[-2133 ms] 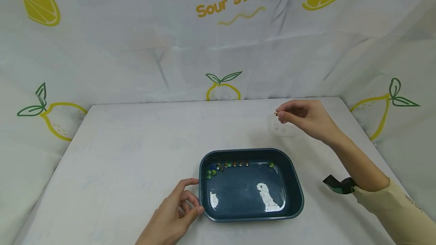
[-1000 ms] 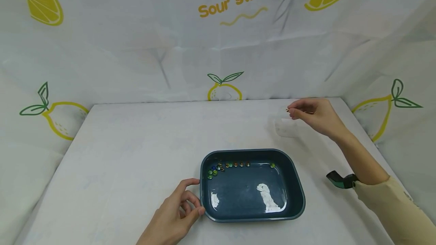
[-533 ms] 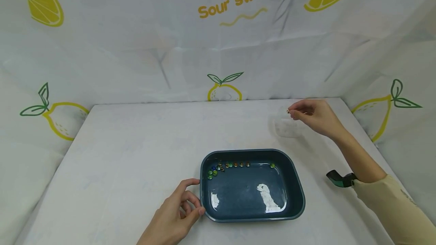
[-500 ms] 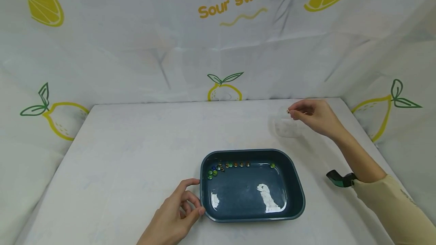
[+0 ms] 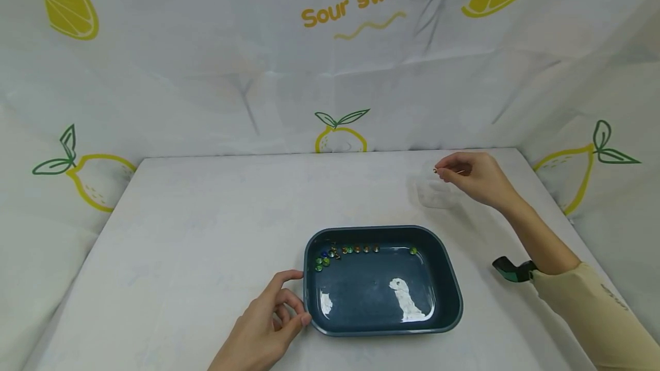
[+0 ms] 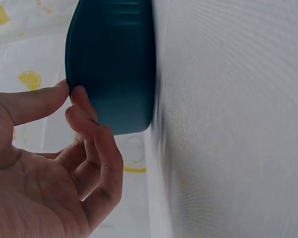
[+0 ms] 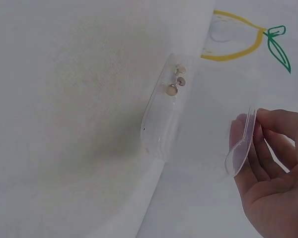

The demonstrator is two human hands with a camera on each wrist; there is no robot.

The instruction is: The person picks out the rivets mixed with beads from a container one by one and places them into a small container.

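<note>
My left hand (image 5: pixel 260 325) rests against the left side of a dark teal tray (image 5: pixel 384 334), thumb and forefinger touching its rim. Seen from the left wrist, the other fingers bend loosely beside the tray wall (image 6: pixel 114 64). Marbles (image 5: pixel 326 261) in green, blue and amber sit along the tray's back left. My right hand (image 5: pixel 471 176) is at the far right, above a clear plastic box (image 7: pixel 161 114). It pinches a clear, lid-like plastic piece (image 7: pixel 243 144). Several small metallic studs (image 7: pixel 173 89) show in the box. A gold speck appears at the fingertips; whether it is held I cannot tell.
A white cloth covers the table (image 5: pixel 206 245), with a lemon-printed curtain (image 5: pixel 206 73) behind and at both sides. One green marble (image 5: pixel 413 251) lies apart at the tray's back right. A dark strap piece (image 5: pixel 510 271) hangs from the right wrist.
Compared with two seconds ago, my right hand is slightly farther right, and the clear box appears shifted right too. The left hand, tray and marbles keep their arrangement.
</note>
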